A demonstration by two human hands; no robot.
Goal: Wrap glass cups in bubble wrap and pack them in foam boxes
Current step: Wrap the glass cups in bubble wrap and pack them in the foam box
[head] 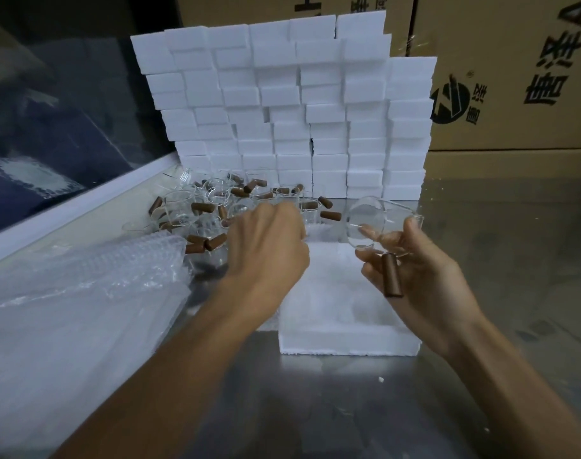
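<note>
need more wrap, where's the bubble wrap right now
In the head view, the bubble wrap lies on the left, beside the left hand and just before the loose cups.

Clear glass cup [368,223] w/ wood handle, matt foam box [345,339]

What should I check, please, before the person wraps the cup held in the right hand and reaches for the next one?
1. Right hand grips the glass cup securely: ok, fingers curl round it near the brown handle.
2. Cup is unwrapped, ready for wrapping: ok, bare glass shows.
3. Bubble wrap is within reach: ok, it lies left of the left hand.
4. Left hand is free: cannot tell, its curled fingers are hidden from the camera.
5. Open foam box is ready below the hands: ok.
6. More cups are waiting: ok, piled before the foam stack.
</note>
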